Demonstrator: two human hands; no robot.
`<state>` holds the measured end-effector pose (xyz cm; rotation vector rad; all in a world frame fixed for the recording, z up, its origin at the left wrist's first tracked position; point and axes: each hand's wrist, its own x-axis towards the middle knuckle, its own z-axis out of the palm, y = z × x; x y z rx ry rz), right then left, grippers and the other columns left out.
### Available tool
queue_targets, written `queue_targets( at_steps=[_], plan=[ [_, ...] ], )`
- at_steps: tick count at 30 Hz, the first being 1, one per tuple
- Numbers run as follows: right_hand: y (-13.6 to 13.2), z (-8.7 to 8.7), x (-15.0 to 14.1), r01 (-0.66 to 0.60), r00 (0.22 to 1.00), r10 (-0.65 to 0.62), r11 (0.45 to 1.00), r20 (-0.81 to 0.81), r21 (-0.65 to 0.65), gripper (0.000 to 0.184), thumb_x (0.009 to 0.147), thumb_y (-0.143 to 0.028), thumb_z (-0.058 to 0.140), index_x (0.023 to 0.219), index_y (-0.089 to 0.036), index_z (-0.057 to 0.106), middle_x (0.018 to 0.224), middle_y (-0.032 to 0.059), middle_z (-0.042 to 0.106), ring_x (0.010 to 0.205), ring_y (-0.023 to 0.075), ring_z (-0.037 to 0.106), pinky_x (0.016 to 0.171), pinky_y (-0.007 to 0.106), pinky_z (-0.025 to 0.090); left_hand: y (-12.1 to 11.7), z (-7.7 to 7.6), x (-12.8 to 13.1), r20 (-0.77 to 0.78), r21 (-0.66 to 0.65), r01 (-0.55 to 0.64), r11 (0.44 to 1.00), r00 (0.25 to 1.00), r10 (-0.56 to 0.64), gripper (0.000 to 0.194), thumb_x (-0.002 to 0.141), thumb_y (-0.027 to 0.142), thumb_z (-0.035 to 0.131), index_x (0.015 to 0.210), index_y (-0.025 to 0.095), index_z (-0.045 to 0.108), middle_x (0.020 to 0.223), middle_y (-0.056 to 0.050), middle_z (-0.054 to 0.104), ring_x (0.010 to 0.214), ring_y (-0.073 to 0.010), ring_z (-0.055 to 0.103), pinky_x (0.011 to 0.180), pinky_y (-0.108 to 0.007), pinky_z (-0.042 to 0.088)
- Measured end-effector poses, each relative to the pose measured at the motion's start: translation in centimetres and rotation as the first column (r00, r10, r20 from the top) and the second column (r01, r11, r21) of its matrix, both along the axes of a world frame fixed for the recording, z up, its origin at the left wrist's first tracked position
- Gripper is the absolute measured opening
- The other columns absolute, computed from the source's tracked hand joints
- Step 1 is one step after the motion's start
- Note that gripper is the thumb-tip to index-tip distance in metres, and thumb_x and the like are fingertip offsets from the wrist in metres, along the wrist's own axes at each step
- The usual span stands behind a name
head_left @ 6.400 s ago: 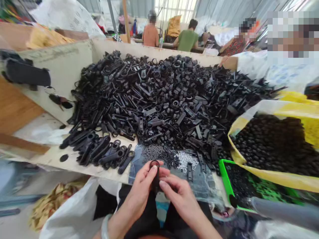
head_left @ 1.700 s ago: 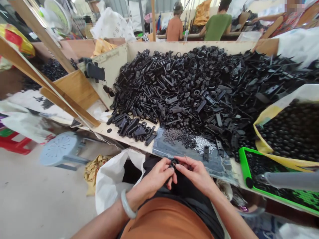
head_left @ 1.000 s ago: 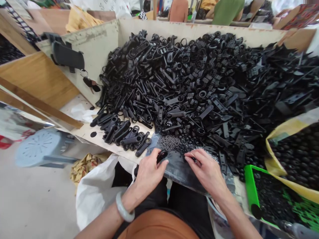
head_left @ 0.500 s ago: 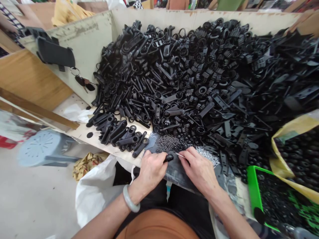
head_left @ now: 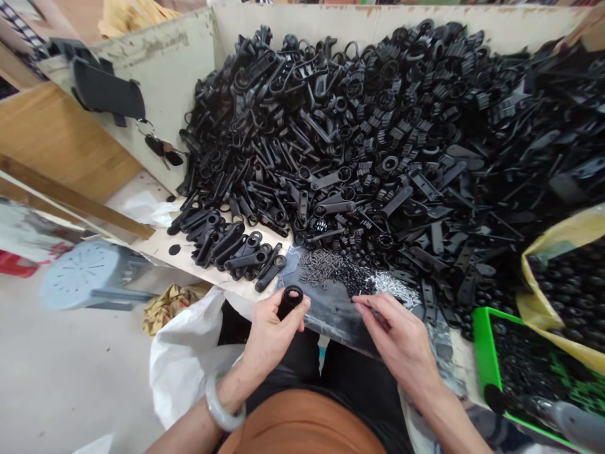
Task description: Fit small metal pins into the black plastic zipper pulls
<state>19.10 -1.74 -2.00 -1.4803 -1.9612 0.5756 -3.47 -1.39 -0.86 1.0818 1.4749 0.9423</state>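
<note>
my l. hand (head_left: 269, 334) is closed round a black piece w/ ring end (head_left: 290, 302), thumb and fingers pinching it upright, ring up, by the bench's front edge; my r. hand (head_left: 404, 337) has thumb & forefinger tips pressed together, a tiny pale bit showing there, too small to name, can't tell if it's gripped; those tips are over the dark mat (head_left: 331, 315), near its small piles: brown-grey pins (head_left: 322, 268), black bits (head_left: 355, 277) & silver pins (head_left: 393, 289), l. to r.; big heap of black parts (head_left: 331, 139) fills the bench (head_left: 182, 252) toward its back edge; black arms (head_left: 231, 249) lie in a row nr the front l. part, beside the mat; green tray (head_left: 482, 353) sits at the front r. corner, w/ yellow-edged bag (head_left: 534, 284) of dark round bits just behind; phone holder (head_left: 108, 91) & keys (head_left: 163, 151) hang on the l. side board (head_left: 161, 82); white sack (head_left: 174, 353) is below the front edge.
</note>
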Motion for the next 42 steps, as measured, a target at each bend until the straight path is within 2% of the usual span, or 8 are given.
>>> queue_targets(
  at_steps=[7, 10, 14, 17, 20, 24, 36, 42],
  plan=[
    [-0.5, -1.0, -2.0, -0.005, 0.984, 0.004, 1.000, 0.178, 0.004, 0.030, 0.108, -0.032, 0.043, 0.098, -0.025, 0.071, 0.091, 0.0043, 0.073, 0.078, 0.0169, 0.072, 0.067, 0.026, 0.050, 0.4, 0.6, 0.7, 0.225, -0.091, -0.034, 0.995, 0.973, 0.054, 0.038, 0.075, 0.052, 0.082, 0.077, 0.019, 0.064, 0.049, 0.004, 0.060, 0.043, -0.0101, 0.051, 0.047, -0.022, 0.041],
    [-0.7, -1.4, -2.2, -0.004, 0.984, 0.003, 1.000, 0.181, 0.007, 0.031, 0.108, -0.032, 0.044, 0.096, -0.025, 0.071, 0.090, 0.0040, 0.073, 0.075, 0.0163, 0.071, 0.064, 0.025, 0.048, 0.2, 0.6, 0.9, 0.322, -0.129, -0.038, 0.991, 0.943, 0.078, 0.041, 0.074, 0.054, 0.082, 0.079, 0.018, 0.062, 0.050, 0.003, 0.061, 0.043, -0.0096, 0.051, 0.046, -0.022, 0.042],
    [-0.6, -0.6, -2.2, 0.011, 0.997, -0.016, 0.998, -0.073, -0.069, 0.026, 0.104, -0.036, 0.052, 0.093, -0.023, 0.071, 0.088, 0.0047, 0.070, 0.072, 0.0169, 0.066, 0.065, 0.027, 0.050, -0.2, 0.7, 1.2, 0.477, -0.227, -0.008, 0.974, 0.871, 0.118, 0.044, 0.071, 0.053, 0.085, 0.081, 0.016, 0.063, 0.048, 0.004, 0.059, 0.042, -0.0077, 0.047, 0.043, -0.019, 0.037],
    [-0.3, 0.6, -2.8, 0.034, 0.950, -0.082, 0.986, -0.300, -0.162, 0.026, 0.100, -0.042, 0.060, 0.091, -0.023, 0.074, 0.080, 0.0042, 0.068, 0.063, 0.0163, 0.060, 0.056, 0.026, 0.047, -0.4, 1.0, 1.5, 0.545, -0.277, 0.057, 0.959, 0.831, 0.108, 0.043, 0.070, 0.051, 0.086, 0.080, 0.015, 0.064, 0.048, 0.004, 0.057, 0.041, -0.0064, 0.044, 0.042, -0.019, 0.034],
    [0.1, 1.8, -3.6, 0.017, 0.899, -0.110, 0.976, -0.425, -0.216, 0.028, 0.096, -0.047, 0.065, 0.088, -0.023, 0.076, 0.077, 0.0041, 0.068, 0.062, 0.0160, 0.058, 0.053, 0.026, 0.046, -0.5, 1.1, 1.8, 0.567, -0.287, 0.085, 0.954, 0.818, 0.098, 0.042, 0.071, 0.050, 0.087, 0.080, 0.016, 0.064, 0.048, 0.004, 0.056, 0.040, -0.0064, 0.044, 0.042, -0.018, 0.033],
    [0.2, 2.1, -4.4, -0.015, 0.870, -0.096, 0.975, -0.483, -0.222, 0.029, 0.094, -0.048, 0.067, 0.086, -0.023, 0.078, 0.076, 0.0038, 0.068, 0.060, 0.0153, 0.057, 0.053, 0.026, 0.046, -0.8, 1.0, 1.9, 0.573, -0.274, 0.093, 0.957, 0.815, 0.085, 0.042, 0.071, 0.050, 0.087, 0.079, 0.016, 0.064, 0.048, 0.004, 0.056, 0.041, -0.0062, 0.043, 0.042, -0.018, 0.033],
    [-0.4, 1.5, -3.5, -0.083, 0.897, 0.028, 0.991, -0.442, -0.105, 0.019, 0.097, -0.036, 0.067, 0.090, -0.024, 0.080, 0.083, 0.0053, 0.073, 0.066, 0.0169, 0.064, 0.055, 0.027, 0.048, -1.5, 0.8, 2.3, 0.528, -0.281, 0.094, 0.955, 0.846, 0.072, 0.038, 0.074, 0.046, 0.085, 0.080, 0.014, 0.065, 0.049, 0.004, 0.057, 0.043, -0.0064, 0.044, 0.044, -0.019, 0.034],
    [-1.0, 1.0, -3.4, -0.047, 0.892, 0.033, 0.999, -0.450, -0.021, 0.015, 0.096, -0.027, 0.067, 0.099, -0.025, 0.081, 0.085, 0.0060, 0.074, 0.070, 0.0173, 0.067, 0.057, 0.027, 0.051, -1.3, 0.9, 3.2, 0.584, -0.313, 0.068, 0.947, 0.800, 0.136, 0.038, 0.073, 0.043, 0.086, 0.075, 0.015, 0.061, 0.050, 0.005, 0.053, 0.044, -0.0050, 0.041, 0.043, -0.018, 0.027]
  ],
)
